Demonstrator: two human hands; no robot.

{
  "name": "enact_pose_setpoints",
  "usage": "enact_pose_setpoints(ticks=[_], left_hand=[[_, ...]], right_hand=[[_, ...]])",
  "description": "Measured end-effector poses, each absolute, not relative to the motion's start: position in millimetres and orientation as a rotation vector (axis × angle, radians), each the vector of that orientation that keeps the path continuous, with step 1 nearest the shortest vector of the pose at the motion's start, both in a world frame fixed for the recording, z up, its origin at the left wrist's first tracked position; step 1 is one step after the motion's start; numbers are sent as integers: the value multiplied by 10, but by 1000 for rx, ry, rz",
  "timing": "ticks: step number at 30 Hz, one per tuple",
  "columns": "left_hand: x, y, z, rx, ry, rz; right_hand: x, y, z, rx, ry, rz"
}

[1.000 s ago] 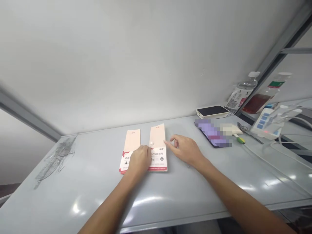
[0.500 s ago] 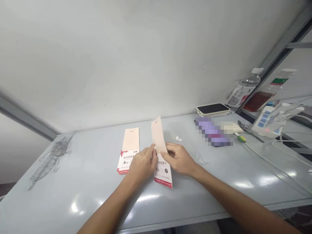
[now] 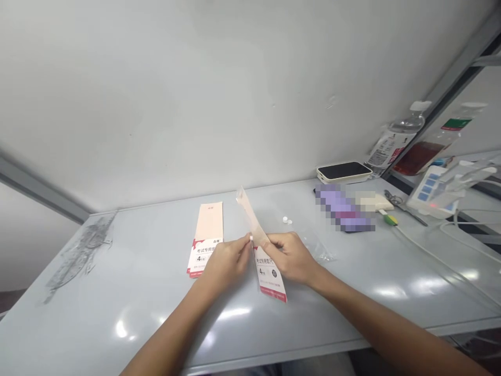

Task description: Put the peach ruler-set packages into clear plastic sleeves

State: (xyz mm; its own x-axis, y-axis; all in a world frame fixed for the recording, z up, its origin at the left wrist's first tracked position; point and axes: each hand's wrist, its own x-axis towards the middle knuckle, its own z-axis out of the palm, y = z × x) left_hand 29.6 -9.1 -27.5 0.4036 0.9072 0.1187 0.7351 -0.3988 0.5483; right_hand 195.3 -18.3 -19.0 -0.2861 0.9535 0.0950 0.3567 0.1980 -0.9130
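Note:
Both my hands hold one long pink-and-white card packet [image 3: 266, 261] lifted off the grey table [image 3: 117, 292] and tilted with its top end up and away. My left hand [image 3: 225, 263] pinches its left edge at mid-length. My right hand [image 3: 291, 256] grips it from the right, fingers curled behind it. A second, matching packet [image 3: 207, 235] lies flat on the table just left of my left hand. Two small white bits [image 3: 287, 220] lie on the table beyond my right hand. A clear plastic sleeve [image 3: 319, 253] rests by my right wrist.
At the back right sit a white box with a dark top [image 3: 344, 171], a blurred purple phone-like item [image 3: 344, 211], scissors [image 3: 405, 206], a power strip [image 3: 434, 190] with cables, and two bottles [image 3: 395, 138]. A wall stands behind the table. A grey smudge [image 3: 78, 253] marks the left side.
The right-hand packet lay flat a second ago; both hands have picked it up and tilted it. The small white bits that sat on it now lie on the table.

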Motion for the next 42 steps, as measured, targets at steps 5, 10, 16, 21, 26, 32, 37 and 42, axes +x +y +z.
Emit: enact_pose_setpoints(ticks=[5, 10, 16, 21, 26, 32, 37, 42], left_hand=[[292, -78, -260, 2268, 1408, 546], [319, -89, -272, 2141, 1475, 666], [328, -47, -279, 1826, 1577, 905], [315, -4, -238, 1601, 1554, 1144], [307, 13, -185, 1425, 1237, 1136], [307, 54, -193, 1452, 1137, 1193], [165, 130, -168, 1392, 1336, 1276], [-208, 302, -106, 1527, 1846, 940]], right_hand=[[1947, -191, -208, -1229, -1764, 1096], [1910, -217, -218, -1200, -1754, 1121], [1827, -214, -256, -1151, -1539, 1261], [1860, -127, -255, -1043, -1308, 1394], [1898, -57, -267, -888, -1228, 1439], [1943, 27, -313, -1121, -1364, 1255], [2158, 146, -192, -1363, -1501, 1091], [2539, 327, -212, -1770, -1636, 817]])
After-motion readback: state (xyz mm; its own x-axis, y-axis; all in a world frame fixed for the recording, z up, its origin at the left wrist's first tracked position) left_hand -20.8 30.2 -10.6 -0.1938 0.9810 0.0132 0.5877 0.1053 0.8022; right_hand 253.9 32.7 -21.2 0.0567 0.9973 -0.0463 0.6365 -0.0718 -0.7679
